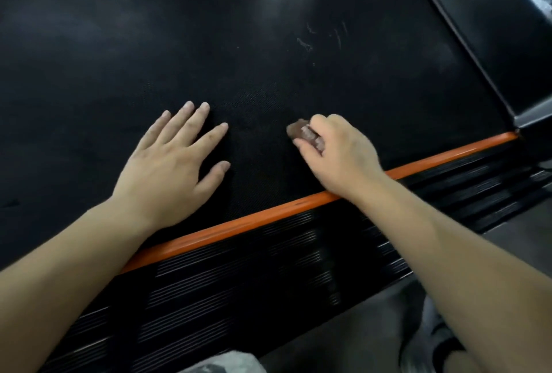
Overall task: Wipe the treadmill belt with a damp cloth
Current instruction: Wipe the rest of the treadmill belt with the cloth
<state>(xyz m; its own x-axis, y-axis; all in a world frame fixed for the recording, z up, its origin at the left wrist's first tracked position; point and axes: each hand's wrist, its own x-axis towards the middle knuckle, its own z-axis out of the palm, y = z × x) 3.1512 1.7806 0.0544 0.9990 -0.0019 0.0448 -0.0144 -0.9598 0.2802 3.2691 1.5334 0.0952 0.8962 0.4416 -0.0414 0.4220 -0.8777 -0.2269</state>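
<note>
The black treadmill belt (209, 44) fills most of the head view, with pale scuff marks (322, 38) toward its far right. My left hand (170, 166) lies flat on the belt, palm down, fingers spread, holding nothing. To its right, my right hand (337, 151) is closed around a small bunched brownish cloth (301, 132), pressing it onto the belt. Only the cloth's front end shows past my fingers.
An orange strip (268, 214) borders the belt's near edge, with a ribbed black side rail (254, 283) below it. A black frame rail (466, 44) runs diagonally at the upper right. Grey floor (358, 334) and a pale bundle (227, 365) sit at the bottom.
</note>
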